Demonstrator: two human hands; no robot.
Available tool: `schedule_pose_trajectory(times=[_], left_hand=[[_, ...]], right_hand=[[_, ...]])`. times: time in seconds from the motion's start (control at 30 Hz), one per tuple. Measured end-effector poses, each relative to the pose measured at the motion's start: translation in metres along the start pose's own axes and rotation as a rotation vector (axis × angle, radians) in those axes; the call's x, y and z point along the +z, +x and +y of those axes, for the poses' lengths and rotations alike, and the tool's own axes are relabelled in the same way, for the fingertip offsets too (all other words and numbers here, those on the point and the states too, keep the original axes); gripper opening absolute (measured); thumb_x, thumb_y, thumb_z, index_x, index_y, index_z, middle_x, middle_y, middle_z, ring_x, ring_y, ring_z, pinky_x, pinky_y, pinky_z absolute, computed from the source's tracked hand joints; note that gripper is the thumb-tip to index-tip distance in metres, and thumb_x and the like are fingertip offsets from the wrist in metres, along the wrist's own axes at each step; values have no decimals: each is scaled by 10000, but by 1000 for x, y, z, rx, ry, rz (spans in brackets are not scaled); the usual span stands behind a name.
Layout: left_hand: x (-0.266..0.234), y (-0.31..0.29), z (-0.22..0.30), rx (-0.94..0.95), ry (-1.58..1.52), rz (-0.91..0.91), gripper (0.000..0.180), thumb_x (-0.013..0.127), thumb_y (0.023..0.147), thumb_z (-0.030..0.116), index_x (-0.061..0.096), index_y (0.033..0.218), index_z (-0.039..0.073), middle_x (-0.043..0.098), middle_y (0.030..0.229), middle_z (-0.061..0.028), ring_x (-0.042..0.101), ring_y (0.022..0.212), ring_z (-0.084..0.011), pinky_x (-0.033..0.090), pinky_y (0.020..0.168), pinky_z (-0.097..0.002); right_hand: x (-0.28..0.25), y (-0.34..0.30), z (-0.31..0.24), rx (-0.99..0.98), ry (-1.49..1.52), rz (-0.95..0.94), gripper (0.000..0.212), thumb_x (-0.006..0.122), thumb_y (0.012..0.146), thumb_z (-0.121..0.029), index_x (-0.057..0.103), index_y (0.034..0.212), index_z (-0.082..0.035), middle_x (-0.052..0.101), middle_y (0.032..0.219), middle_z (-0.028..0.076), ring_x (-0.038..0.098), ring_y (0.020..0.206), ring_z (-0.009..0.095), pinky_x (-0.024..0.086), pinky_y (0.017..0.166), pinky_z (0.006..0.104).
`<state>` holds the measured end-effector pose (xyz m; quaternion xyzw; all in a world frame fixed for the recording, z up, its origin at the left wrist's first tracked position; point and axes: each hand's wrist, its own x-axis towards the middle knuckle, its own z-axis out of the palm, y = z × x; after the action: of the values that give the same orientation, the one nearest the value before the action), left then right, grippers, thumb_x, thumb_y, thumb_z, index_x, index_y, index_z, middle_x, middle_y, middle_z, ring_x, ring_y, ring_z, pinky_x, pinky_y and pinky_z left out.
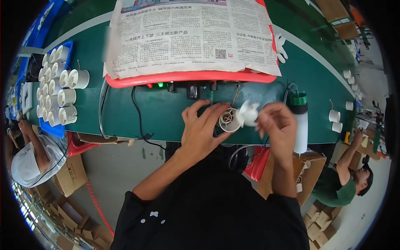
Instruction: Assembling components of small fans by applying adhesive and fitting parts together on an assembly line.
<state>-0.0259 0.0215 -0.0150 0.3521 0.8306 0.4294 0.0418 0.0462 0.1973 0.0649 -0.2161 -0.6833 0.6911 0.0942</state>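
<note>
My left hand (200,129) is wrapped round a short white cylindrical housing (236,127), held above the front edge of the green bench. The open end of the housing faces up and shows a spoked ring with a brownish metal centre. Just to its right is a white fan impeller (248,114) with curved blades, slightly blurred. The fingertips of my right hand (278,125) pinch it by its right side. Impeller and housing are very close together; whether they touch I cannot tell. A thin brown wire (236,93) rises behind the housing.
A newspaper-covered red-edged machine (187,78) stands ahead, with knobs below. At left, a blue tray (58,131) carries several white cylinders (66,97). At right stand a green-capped dispensing tube (301,129) and more white cylinders (334,116). An open carton (314,166) sits below. People work at both sides.
</note>
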Motion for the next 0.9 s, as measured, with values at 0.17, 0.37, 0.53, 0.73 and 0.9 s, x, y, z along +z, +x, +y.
schedule_pose_trajectory(times=[0.17, 0.37, 0.53, 0.73, 0.9], left_hand=[[0, -3, 3, 19, 22, -29, 741, 880, 596, 168, 584, 1274, 127, 615, 1241, -11, 449, 1180, -292, 314, 1017, -412], [-2, -2, 4, 5, 28, -32, 721, 882, 600, 175, 594, 1258, 112, 619, 1245, -21, 451, 1164, -294, 332, 1002, -392], [1, -3, 1, 62, 37, 20, 766, 867, 603, 197, 564, 1302, 121, 600, 1258, 0, 469, 1143, -261, 316, 960, -387], [-4, -3, 3, 40, 48, -27, 736, 885, 589, 169, 595, 1264, 118, 613, 1243, -19, 443, 1162, -284, 340, 992, -385], [3, -7, 1, 68, 43, 19, 762, 867, 610, 216, 560, 1302, 123, 602, 1245, 7, 471, 1138, -260, 311, 962, -397]], right_hand=[[19, -13, 34, 112, -249, 14, 125, 682, 892, -75, 625, 959, 13, 618, 769, 19, 516, 662, 65, 405, 584, 220], [28, -11, 8, 70, -297, 103, 135, 700, 869, -67, 637, 973, -10, 589, 746, 13, 514, 651, 72, 403, 583, 221], [15, -16, -4, -93, -523, 12, 104, 687, 859, -21, 670, 962, -26, 580, 744, 41, 521, 604, 107, 413, 565, 248], [24, -5, 12, -236, -700, -138, 112, 719, 816, -29, 672, 917, -38, 590, 766, 95, 555, 620, 249, 439, 545, 333], [16, -10, -3, -209, -676, -55, 136, 732, 804, -32, 677, 929, -32, 588, 733, 97, 559, 620, 246, 442, 553, 335]])
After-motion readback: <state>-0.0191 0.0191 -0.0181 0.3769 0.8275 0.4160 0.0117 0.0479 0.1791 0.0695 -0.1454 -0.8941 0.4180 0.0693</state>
